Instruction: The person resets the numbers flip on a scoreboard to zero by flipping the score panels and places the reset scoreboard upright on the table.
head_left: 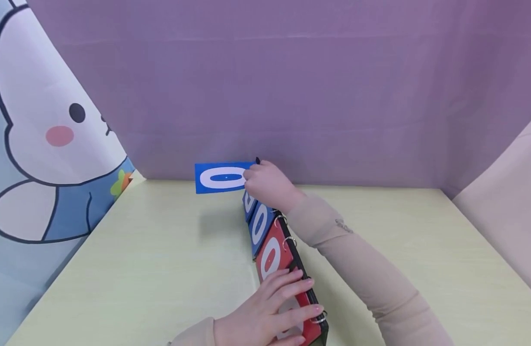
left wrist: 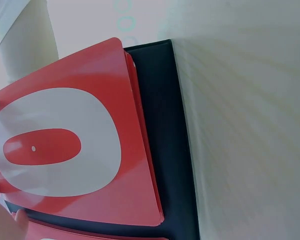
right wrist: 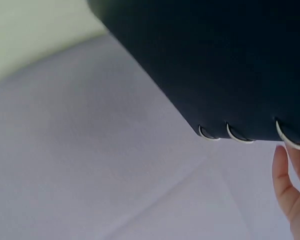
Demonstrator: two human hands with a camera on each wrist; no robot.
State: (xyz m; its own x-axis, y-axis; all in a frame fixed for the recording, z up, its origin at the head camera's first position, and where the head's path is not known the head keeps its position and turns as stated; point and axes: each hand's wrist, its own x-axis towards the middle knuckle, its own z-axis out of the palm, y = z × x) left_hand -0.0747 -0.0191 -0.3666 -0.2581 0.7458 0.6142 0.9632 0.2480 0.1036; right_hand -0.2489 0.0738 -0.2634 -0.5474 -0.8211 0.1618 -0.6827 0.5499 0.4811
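A flip scoreboard with a black stand [head_left: 293,247] leans as a tent on the table, blue zero cards at its far end and red ones nearer. At the far end, my right hand [head_left: 270,185] pinches a blue number card [head_left: 205,181] that is raised out to the left. Near the close end, my left hand [head_left: 265,310] lies across the red number cards [head_left: 271,254], fingers spread and reaching over to the top edge. In the left wrist view a red zero card [left wrist: 135,185] fills much of the picture. The right wrist view shows the dark back panel [right wrist: 190,65] with its metal rings [right wrist: 237,135].
The scoreboard stands on a pale yellow-green table [head_left: 162,278]. Behind it hangs a purple cloth backdrop [head_left: 270,86], close beyond the right hand. On the left is a panel with a cartoon rabbit [head_left: 36,105].
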